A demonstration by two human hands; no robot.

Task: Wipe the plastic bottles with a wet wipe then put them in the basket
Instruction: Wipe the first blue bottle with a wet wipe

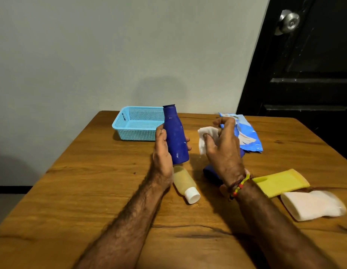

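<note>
My left hand (162,150) grips a dark blue plastic bottle (175,135) and holds it upright above the table. Just to its right, my right hand (222,146) pinches a white wet wipe (205,138), a short gap away from the bottle. A pale yellow bottle with a white cap (185,184) lies on its side below my left hand. Another dark blue bottle (210,172) lies mostly hidden behind my right wrist. A yellow bottle (281,182) and a white bottle (312,204) lie at the right. The light blue mesh basket (137,123) stands at the back, with no bottle visible in it.
A blue wet-wipe pack (246,135) lies behind my right hand. The wooden table (91,171) ends at the wall behind the basket. A black door with a metal knob (289,21) stands at the right.
</note>
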